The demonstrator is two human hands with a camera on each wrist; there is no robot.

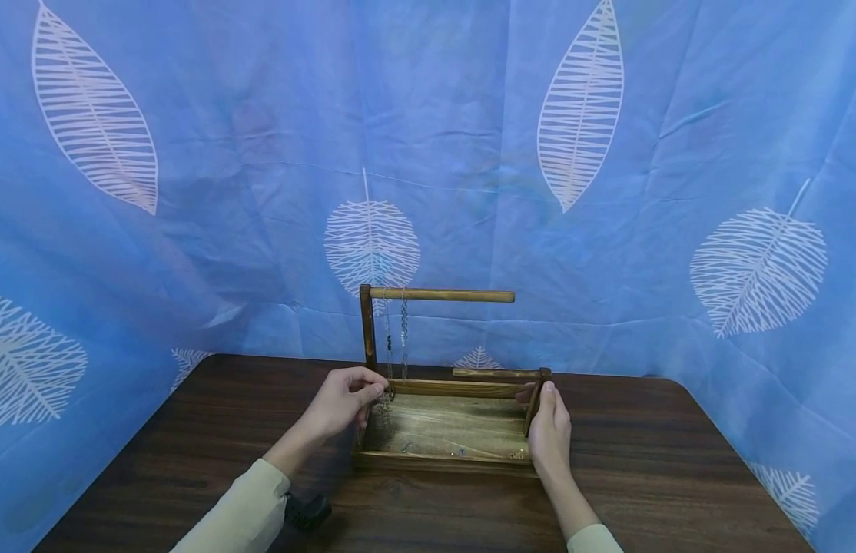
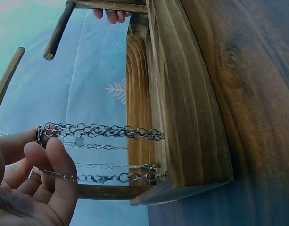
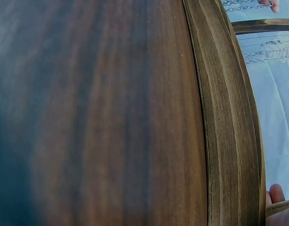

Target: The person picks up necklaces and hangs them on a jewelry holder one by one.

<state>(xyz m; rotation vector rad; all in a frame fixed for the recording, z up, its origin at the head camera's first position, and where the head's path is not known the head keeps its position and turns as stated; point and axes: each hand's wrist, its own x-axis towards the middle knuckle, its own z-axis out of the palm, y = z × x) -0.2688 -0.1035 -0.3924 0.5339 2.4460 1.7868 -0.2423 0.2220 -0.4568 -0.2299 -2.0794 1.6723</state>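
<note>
A wooden jewelry stand (image 1: 442, 464) has a shallow tray base, a tall post with a long bar at the left, and a shorter post (image 1: 535, 403) with a bar at the right. My left hand (image 1: 341, 403) pinches a dark metal chain (image 2: 97, 129) between thumb and fingers over the tray's left end. A second length of chain with a clasp (image 2: 103, 179) runs by the lower fingers in the left wrist view. Thin necklaces (image 1: 403, 330) hang from the long bar (image 1: 456, 295). My right hand (image 1: 552, 434) grips the shorter post at the tray's right end.
Small shiny jewelry pieces (image 1: 459, 452) lie along the tray's front edge. The stand is on a dark wooden table (image 1: 649, 461). Behind it hangs a blue cloth (image 1: 462, 230) with white leaf prints. A black object (image 1: 308, 513) shows by the left sleeve.
</note>
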